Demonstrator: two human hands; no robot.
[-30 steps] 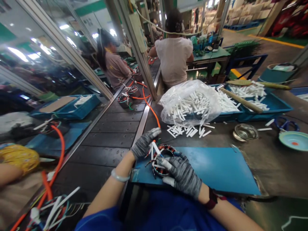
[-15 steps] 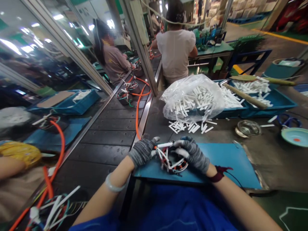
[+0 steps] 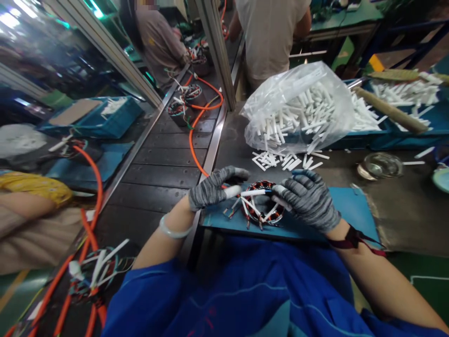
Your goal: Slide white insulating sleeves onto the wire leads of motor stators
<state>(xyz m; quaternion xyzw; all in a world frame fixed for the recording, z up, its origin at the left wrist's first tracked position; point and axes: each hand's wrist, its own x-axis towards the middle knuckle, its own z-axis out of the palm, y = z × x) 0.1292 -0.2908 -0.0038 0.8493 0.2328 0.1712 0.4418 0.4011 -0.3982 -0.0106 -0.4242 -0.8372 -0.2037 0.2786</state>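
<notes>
A wire-wound motor stator (image 3: 264, 222) stands on a blue mat (image 3: 351, 206) between my hands, red, black and white leads round its top. Across it runs a white sleeve (image 3: 253, 193), with a short bit of blue wire (image 3: 268, 190) showing at its right end. My left hand (image 3: 220, 187), in a grey striped glove, is at the sleeve's left end, its thumb near it and the fingers stretched above, apart from the thumb. My right hand (image 3: 308, 199), gloved alike, has thumb and forefinger closed at the blue wire; its other fingers extend over the stator's right side.
Beyond the mat lie loose white sleeves (image 3: 289, 161) and a clear plastic bag (image 3: 298, 110) full of them. A metal bowl (image 3: 380, 166) is at right. Left runs a black slatted conveyor (image 3: 154, 187) with stators and orange cables (image 3: 198, 159). Co-workers are nearby.
The view has tipped down and shifted. My left hand's fingers have lifted away from its thumb. The right hand has moved rightward, and blue wire now shows beside the white sleeve.
</notes>
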